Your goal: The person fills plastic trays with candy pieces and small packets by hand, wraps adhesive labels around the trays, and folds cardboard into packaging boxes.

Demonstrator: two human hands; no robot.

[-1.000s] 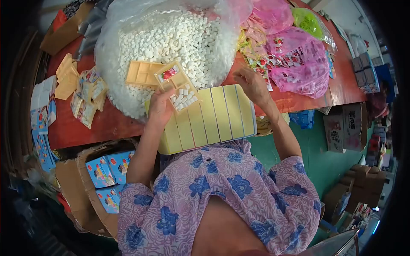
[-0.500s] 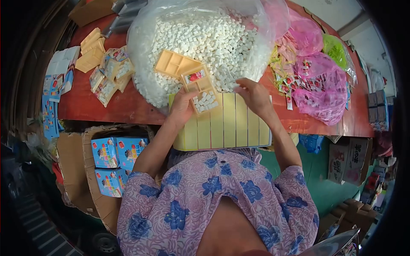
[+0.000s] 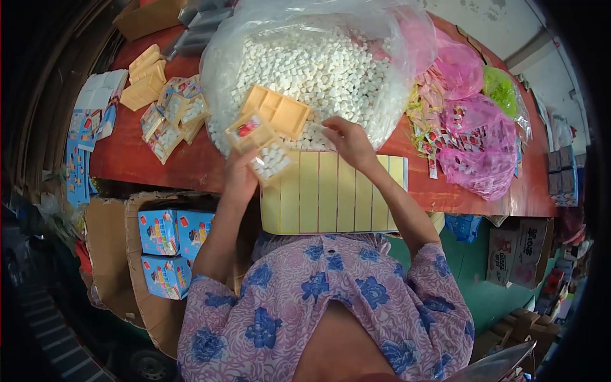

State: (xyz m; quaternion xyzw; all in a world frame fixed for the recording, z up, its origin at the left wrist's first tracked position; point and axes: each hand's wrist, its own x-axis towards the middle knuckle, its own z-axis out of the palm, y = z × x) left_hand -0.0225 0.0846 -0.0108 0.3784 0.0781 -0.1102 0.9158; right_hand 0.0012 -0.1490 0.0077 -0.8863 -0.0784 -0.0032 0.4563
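Note:
My left hand (image 3: pixel 240 173) grips a small cream tray (image 3: pixel 259 148) by its left side; a red-printed packet lies in its upper compartment and white pieces in its lower one. An unfilled compartmented tray (image 3: pixel 277 111) rests on the heap of white pieces (image 3: pixel 305 63) in a large clear bag. My right hand (image 3: pixel 349 143) hovers at the near edge of the heap, fingers bent together; whether a piece is between the fingertips is too small to tell. Below both hands is a yellow striped board (image 3: pixel 328 200).
Filled trays (image 3: pixel 172 118) and stacked cream trays (image 3: pixel 145 79) sit at the left of the red table (image 3: pixel 153 167). Pink bags (image 3: pixel 477 146) with small packets and a green bag (image 3: pixel 499 92) lie right. A cardboard box (image 3: pixel 143 254) holds blue boxes (image 3: pixel 167 277) below left.
The view has shifted. My left hand has moved the held tray left and down, off the unfilled tray, which now lies fully in sight. My right hand has come closer to the heap's near edge.

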